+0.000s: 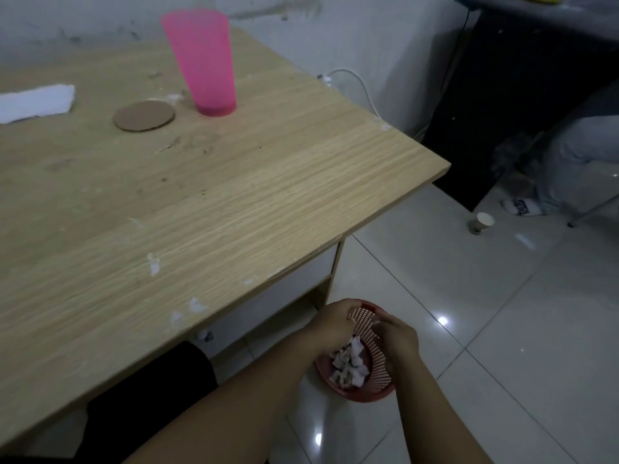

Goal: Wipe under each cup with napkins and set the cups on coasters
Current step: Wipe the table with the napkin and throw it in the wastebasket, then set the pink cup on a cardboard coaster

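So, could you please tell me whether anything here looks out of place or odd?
Yes. The pink cup stands on the bare table, beside the round coaster rather than on it. White scraps dot the tabletop near its front edge. A paper cup lies tipped over on the floor.

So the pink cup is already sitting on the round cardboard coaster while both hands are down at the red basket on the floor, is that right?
Not quite. In the head view the pink cup stands on the bare table just right of the cardboard coaster, not on it. The rest holds: the left hand and right hand are at the red basket on the floor.
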{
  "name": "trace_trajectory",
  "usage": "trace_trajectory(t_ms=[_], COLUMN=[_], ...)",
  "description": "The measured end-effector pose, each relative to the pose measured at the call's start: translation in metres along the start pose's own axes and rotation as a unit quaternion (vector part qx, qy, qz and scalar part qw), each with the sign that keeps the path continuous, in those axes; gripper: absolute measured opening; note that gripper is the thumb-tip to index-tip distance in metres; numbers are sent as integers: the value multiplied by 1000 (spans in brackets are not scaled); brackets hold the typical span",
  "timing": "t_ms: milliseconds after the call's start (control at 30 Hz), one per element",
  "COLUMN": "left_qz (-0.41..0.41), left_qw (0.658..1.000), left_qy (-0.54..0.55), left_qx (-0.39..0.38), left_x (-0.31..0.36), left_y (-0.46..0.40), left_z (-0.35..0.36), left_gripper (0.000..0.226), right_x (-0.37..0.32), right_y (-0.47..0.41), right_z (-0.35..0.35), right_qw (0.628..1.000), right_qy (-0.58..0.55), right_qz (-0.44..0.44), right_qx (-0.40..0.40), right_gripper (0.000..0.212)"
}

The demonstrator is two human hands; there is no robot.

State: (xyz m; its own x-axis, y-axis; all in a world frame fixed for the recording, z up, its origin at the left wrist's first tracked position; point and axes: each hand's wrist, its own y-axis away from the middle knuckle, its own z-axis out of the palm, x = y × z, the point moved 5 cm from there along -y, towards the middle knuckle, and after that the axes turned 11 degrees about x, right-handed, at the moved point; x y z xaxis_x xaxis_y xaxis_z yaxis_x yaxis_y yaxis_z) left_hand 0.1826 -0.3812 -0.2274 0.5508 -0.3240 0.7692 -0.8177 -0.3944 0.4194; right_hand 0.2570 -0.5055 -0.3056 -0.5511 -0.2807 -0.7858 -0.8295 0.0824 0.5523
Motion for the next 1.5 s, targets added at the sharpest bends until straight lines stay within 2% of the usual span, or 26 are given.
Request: trace_trajectory(t_ms=[67, 167, 300, 400, 533, 667, 833, 1000, 1167, 1500], left_qz=[20, 51, 127, 197, 263, 303, 317, 295, 268, 227], left_qw=[1000, 999, 992, 979, 962, 943, 923, 916, 909, 904], left_qy=[12, -1, -23, -35, -27, -5, 14, 26, 33, 56], left_qx=[3, -1, 16, 45, 74, 138, 216, 269, 318, 358], left_x=[8, 18, 44, 74, 116, 144, 146, 121, 90, 51], left_y=[8, 15, 37, 60, 98, 135, 165, 179, 176, 137], left_z=[-5, -10, -27, -50, -86, -138, -213, -281, -334, -372], left_gripper=[45, 54, 63, 69, 72, 70, 67, 65, 63, 63], right_x=[-19, -55, -96, -134, -185, -231, -274, -300, -313, -320], right_y=[16, 40, 76, 114, 167, 219, 262, 298, 320, 323], right_z=[-6, -14, -29, -43, -61, -56, -13, 50, 114, 186], right_qw=[998, 978, 929, 878, 831, 803, 787, 771, 755, 756], right_qy=[12, 94, 171, 219, 225, 187, 137, 109, 108, 115], right_qz=[-50, -174, -312, -417, -503, -559, -588, -600, -614, -602], right_qx=[-39, -69, -97, -88, -72, -85, -125, -181, -204, -230], right_gripper=[24, 25, 24, 22, 24, 24, 21, 20, 20, 24])
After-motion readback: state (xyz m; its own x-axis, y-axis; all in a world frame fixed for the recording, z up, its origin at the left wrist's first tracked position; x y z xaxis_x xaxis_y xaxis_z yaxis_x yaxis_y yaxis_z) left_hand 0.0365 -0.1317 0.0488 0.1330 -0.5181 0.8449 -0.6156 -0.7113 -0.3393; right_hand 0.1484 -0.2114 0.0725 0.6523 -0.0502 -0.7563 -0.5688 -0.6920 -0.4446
